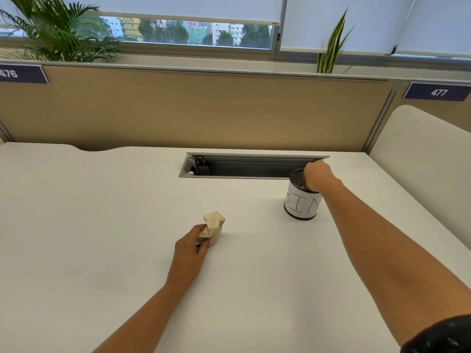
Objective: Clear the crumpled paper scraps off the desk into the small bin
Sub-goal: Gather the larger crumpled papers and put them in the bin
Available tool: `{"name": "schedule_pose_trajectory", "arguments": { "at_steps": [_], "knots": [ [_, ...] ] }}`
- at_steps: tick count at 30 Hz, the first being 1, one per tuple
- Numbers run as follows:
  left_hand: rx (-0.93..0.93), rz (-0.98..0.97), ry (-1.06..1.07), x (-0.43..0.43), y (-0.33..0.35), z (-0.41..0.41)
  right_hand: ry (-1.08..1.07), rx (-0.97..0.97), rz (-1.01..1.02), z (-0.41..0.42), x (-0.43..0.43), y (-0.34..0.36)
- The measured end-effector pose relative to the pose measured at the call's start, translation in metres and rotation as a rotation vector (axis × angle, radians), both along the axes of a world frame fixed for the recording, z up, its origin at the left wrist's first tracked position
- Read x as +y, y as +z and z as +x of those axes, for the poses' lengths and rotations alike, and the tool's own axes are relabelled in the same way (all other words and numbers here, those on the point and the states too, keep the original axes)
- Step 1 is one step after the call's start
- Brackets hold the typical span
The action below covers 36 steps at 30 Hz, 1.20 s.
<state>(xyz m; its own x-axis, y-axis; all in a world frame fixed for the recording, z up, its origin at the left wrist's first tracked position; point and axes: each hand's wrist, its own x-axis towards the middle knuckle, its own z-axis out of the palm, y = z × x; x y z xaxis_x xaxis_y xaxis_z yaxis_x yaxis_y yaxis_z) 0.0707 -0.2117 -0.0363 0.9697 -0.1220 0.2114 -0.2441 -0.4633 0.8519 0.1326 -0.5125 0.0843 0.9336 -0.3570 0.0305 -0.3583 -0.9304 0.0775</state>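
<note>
Left hand (191, 247) low and well left of the bin (302, 205), fingers curled around a paper scrap (212, 226); right hand (316, 178) over the bin's mouth, fingers pointing down, apparently closed.

Matt white desk (102, 225), crumpled paper scrap (212, 226), metal-mesh bin (302, 205)

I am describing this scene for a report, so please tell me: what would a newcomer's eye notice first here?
Most striking is the right hand pushed down into the mouth of the small mesh bin, which stands at the right of the white desk and wears a handwritten paper label. Next is the left hand, nearer and more central, gripping a crumpled paper scrap that lies on the desk.
</note>
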Motion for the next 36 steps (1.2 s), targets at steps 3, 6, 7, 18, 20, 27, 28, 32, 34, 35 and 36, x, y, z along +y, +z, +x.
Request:
{"name": "schedule_pose_trajectory", "arguments": {
  "at_steps": [3,6,7,18,20,27,28,32,34,35,36],
  "knots": [
    [0.000,-0.008,0.005,0.000,-0.001,0.000,-0.029,-0.036,0.017,-0.003,-0.001,-0.001],
    [-0.004,-0.003,0.008,0.000,-0.002,0.000,-0.054,-0.080,0.042,-0.007,-0.002,-0.001],
    [-0.004,-0.004,0.008,0.000,-0.002,0.001,-0.064,-0.092,0.057,-0.008,-0.003,0.000],
    [-0.018,-0.025,-0.017,0.000,-0.001,0.000,0.299,-0.537,0.421,-0.038,0.058,-0.002],
    [-0.028,-0.024,-0.021,0.001,-0.001,0.000,0.435,-0.417,0.560,-0.043,0.085,-0.014],
    [-0.101,-0.032,-0.018,0.002,0.000,0.001,0.434,0.080,0.973,-0.050,0.149,-0.061],
    [-0.100,-0.041,-0.018,0.003,0.000,0.001,0.420,0.086,1.023,-0.052,0.151,-0.064],
    [-0.097,-0.079,-0.023,0.002,0.002,0.000,0.318,0.070,1.322,-0.056,0.155,-0.067],
    [-0.090,-0.096,-0.023,0.002,0.002,0.000,0.305,0.027,1.324,-0.057,0.154,-0.067],
    [-0.085,-0.106,-0.025,0.002,0.002,0.000,0.299,0.001,1.301,-0.058,0.154,-0.067],
    [-0.078,-0.115,-0.028,0.002,0.002,0.000,0.288,-0.026,1.275,-0.058,0.152,-0.066]
  ]
}}
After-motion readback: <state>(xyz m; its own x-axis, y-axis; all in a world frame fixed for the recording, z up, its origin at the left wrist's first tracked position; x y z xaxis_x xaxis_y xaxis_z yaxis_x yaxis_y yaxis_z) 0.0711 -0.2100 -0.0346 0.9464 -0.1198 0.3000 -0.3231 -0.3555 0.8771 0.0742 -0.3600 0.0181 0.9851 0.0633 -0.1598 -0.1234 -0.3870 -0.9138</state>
